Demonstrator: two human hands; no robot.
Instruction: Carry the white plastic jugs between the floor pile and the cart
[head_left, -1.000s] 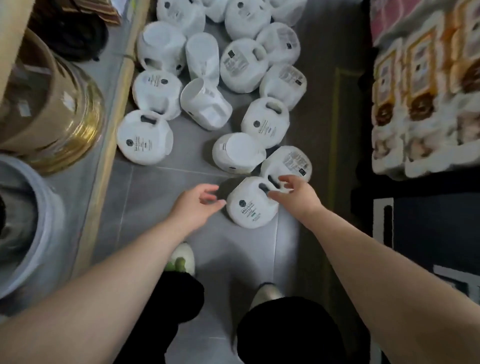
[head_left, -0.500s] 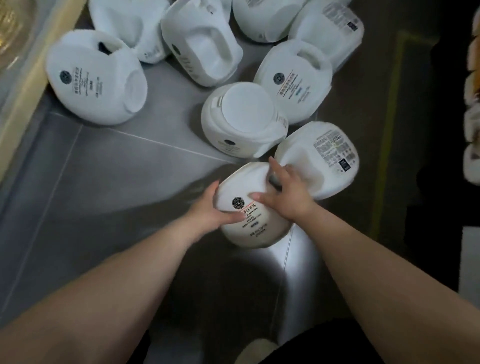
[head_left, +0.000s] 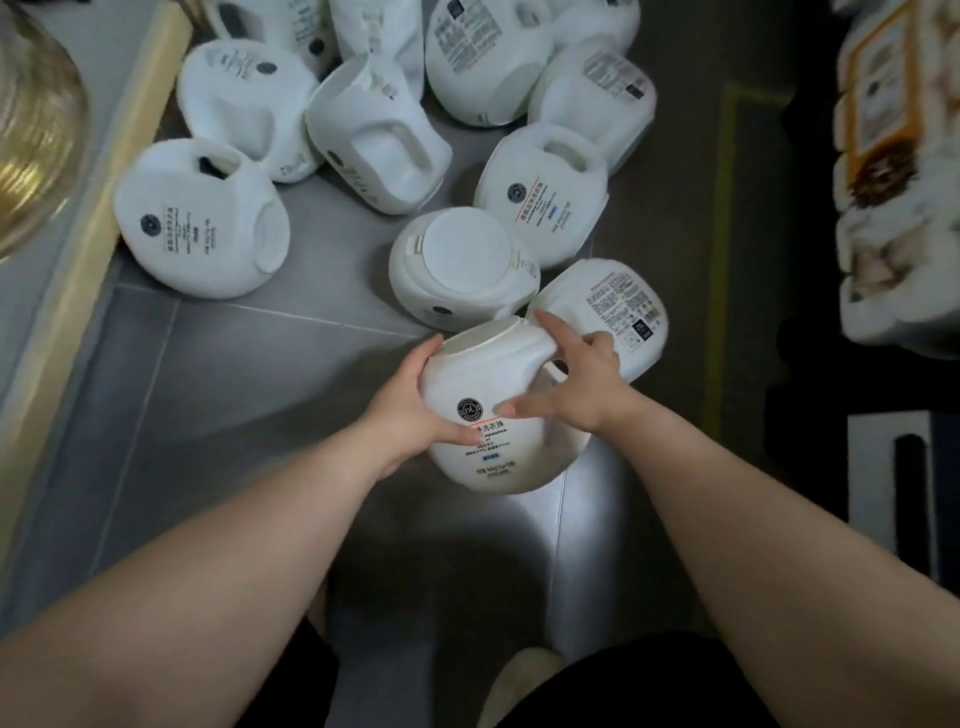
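Note:
A white plastic jug (head_left: 493, 410) with a black round logo and printed label is held between both hands just above the grey tiled floor. My left hand (head_left: 410, 410) grips its left side, thumb across the label. My right hand (head_left: 576, 389) grips the jug's handle at the upper right, thumb lying on the front. The jug is tilted with its open mouth facing away from me. Right behind it lie another jug (head_left: 608, 312) showing a text label and a jug (head_left: 462, 265) showing its round flat end.
Several more white jugs (head_left: 202, 223) lie scattered on the floor (head_left: 234, 395) ahead. A pale wooden ledge (head_left: 98, 218) runs along the left with a gold-tinted container (head_left: 31, 135) beyond it. Packaged goods (head_left: 893, 171) are stacked at the right. My shoe (head_left: 524, 675) shows below.
Both hands reached in and closed around the nearest jug, then raised and tipped it slightly. The camera moved closer to the floor.

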